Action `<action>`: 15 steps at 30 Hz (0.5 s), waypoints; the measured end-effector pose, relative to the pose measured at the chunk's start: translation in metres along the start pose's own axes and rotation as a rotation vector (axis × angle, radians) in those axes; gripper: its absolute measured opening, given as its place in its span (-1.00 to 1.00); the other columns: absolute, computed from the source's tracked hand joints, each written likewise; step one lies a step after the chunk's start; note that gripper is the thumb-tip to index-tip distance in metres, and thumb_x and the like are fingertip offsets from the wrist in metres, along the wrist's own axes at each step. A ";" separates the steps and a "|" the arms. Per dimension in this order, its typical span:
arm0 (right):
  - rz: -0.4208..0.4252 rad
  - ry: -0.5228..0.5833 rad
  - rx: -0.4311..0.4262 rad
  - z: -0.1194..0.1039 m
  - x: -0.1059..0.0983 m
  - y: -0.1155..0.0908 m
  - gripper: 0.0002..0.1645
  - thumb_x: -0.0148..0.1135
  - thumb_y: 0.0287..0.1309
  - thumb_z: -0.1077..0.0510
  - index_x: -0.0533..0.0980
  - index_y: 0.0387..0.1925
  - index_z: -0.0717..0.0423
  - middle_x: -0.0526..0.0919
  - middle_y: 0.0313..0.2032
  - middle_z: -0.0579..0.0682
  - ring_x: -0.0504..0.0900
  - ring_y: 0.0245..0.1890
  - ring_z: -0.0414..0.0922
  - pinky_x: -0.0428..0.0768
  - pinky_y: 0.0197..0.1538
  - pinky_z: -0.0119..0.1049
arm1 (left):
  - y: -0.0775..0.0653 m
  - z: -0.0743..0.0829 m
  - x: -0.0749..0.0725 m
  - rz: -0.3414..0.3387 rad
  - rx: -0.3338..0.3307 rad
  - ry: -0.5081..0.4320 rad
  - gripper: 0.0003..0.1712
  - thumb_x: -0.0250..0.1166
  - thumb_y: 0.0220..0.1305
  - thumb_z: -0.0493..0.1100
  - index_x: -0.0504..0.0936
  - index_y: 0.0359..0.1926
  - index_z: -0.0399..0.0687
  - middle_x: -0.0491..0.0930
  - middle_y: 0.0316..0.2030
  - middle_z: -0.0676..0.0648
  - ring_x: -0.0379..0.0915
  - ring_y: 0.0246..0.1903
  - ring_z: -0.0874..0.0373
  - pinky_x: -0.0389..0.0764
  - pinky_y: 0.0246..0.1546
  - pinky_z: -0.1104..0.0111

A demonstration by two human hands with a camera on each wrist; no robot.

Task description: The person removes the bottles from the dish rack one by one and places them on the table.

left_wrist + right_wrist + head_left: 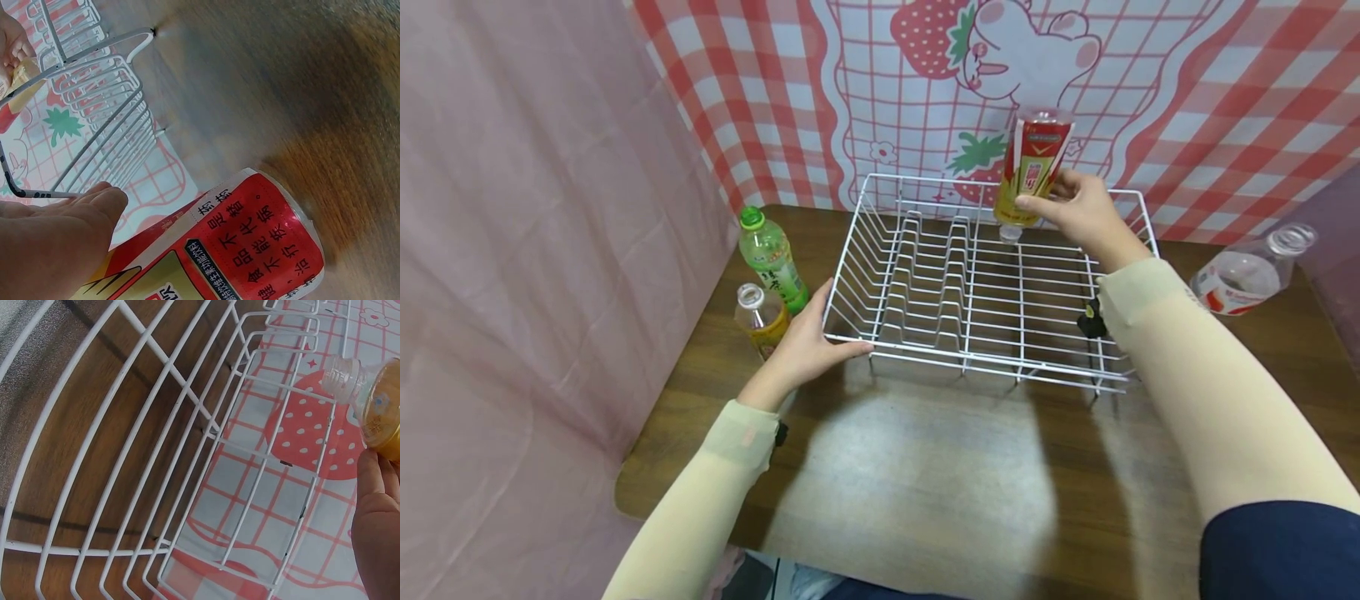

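Note:
My right hand [1078,212] holds a plastic bottle [1036,162] with a red and gold label upside down over the back of a white wire dish rack [970,357]. The bottle's uncapped neck points down in the head view; the right wrist view shows the clear threaded mouth [340,378] near the wires. At the rack's front left corner rests my left hand [805,346], thumb along the front rim and fingers against the side. Close beside that hand stands an uncapped bottle [767,325], its red label [256,237] large in the left wrist view.
Behind it is a green bottle [772,260] with its cap on. A clear uncapped bottle [1247,275] with a red and white label is right of the rack. Red checked cloth [790,83] hangs behind the wooden table [925,475], and a pink curtain [535,250] hangs at left.

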State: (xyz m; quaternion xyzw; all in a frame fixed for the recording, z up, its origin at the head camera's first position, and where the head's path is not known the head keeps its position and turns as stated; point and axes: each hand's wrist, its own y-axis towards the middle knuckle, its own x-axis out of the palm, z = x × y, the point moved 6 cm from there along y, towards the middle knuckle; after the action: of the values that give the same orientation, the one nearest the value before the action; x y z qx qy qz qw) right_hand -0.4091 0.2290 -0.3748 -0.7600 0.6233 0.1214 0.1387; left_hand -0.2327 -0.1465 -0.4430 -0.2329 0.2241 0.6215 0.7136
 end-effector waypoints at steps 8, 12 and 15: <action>0.012 -0.051 -0.017 -0.003 0.001 -0.005 -0.04 0.45 0.21 -0.14 0.28 0.47 0.19 0.43 0.37 0.19 0.42 0.35 0.06 0.37 0.37 -0.04 | 0.001 0.001 0.000 0.010 0.043 -0.028 0.43 0.66 -0.07 0.19 -0.05 0.63 -0.03 0.22 0.47 -0.24 0.23 0.37 -0.11 0.24 0.38 0.01; -0.001 -0.065 -0.020 -0.006 0.001 -0.007 -0.03 0.45 0.20 -0.16 0.28 0.48 0.18 0.43 0.37 0.18 0.41 0.35 0.05 0.37 0.37 -0.04 | 0.001 0.001 -0.001 0.014 0.040 -0.023 0.42 0.66 -0.07 0.19 -0.05 0.63 -0.02 0.21 0.48 -0.22 0.22 0.38 -0.11 0.24 0.38 0.01; -0.008 -0.088 -0.029 -0.008 0.001 -0.008 -0.02 0.44 0.20 -0.18 0.28 0.48 0.18 0.42 0.37 0.18 0.40 0.36 0.06 0.37 0.37 -0.03 | 0.000 0.001 -0.001 0.013 0.038 -0.020 0.42 0.65 -0.06 0.20 -0.05 0.63 -0.02 0.21 0.48 -0.21 0.21 0.38 -0.10 0.24 0.38 0.02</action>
State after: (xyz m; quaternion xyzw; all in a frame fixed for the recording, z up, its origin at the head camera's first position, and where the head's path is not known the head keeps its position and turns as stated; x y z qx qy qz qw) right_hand -0.4007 0.2272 -0.3675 -0.7583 0.6118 0.1629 0.1554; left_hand -0.2330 -0.1462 -0.4415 -0.2113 0.2303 0.6242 0.7160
